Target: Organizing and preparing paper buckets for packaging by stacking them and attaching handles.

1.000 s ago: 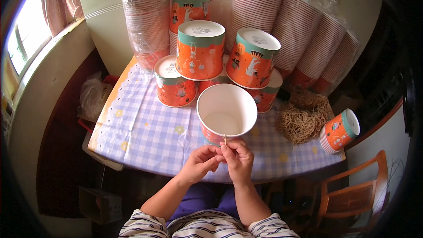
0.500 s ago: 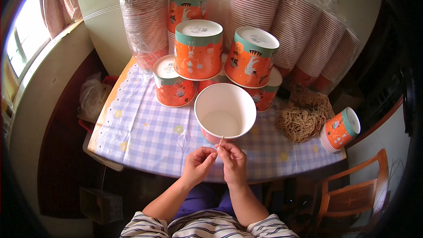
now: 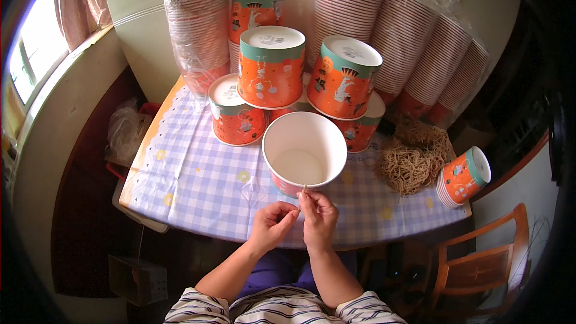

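Head view: pinching a thin tan cord-like strand (image 3: 305, 187) in right hand (image 3: 318, 219), seemingly in left hand (image 3: 272, 227) too, at six o'clock of a round white-lined paper tub (image 3: 300, 159); probably weighing little, bending easily, needing pinching near its ends.

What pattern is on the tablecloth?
The tablecloth has blue-and-white checks with a few yellow flowers, seen best in the head view.

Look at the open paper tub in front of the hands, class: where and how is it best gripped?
Probably best: pinch the open paper tub at its near-left rim, inside and outside the wall, coming from the left. It stands mouth up with that rim exposed, while inverted tubs crowd its far side.
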A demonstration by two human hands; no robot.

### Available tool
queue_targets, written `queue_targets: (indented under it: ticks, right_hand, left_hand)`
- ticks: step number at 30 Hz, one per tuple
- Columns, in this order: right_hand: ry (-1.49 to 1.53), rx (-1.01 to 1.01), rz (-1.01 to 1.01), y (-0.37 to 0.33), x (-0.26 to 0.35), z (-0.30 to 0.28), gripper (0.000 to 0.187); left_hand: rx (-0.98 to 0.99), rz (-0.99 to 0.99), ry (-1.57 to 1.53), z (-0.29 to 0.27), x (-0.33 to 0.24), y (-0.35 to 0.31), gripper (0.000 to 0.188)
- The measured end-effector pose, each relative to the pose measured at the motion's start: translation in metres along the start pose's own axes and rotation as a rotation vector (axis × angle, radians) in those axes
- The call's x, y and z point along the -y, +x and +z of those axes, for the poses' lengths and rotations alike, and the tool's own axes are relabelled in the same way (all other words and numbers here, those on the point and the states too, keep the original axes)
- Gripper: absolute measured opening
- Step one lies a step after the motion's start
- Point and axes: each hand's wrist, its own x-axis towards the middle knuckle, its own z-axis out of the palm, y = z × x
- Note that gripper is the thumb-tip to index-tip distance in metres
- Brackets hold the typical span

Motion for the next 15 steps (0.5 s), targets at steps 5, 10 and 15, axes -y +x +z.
queue_targets:
  ticks: [5,10,15]
  right_hand:
    - [0.035,0.01,0.054,0.0014,0.0101,0.0069,0.012]
    - [-0.018,-0.008,0.065,0.0037,0.0123,0.0061,0.013]
    - [-0.061,-0.019,0.021,0.0053,0.0117,0.008,0.015]
  left_hand:
    - [0.044,-0.029,0.028,-0.005,-0.0031,-0.0042,0.009]
    - [0.06,-0.038,0.02,-0.0057,-0.0052,-0.0033,0.009]
    - [0.078,-0.048,0.004,-0.0081,-0.0047,-0.0026,0.009]
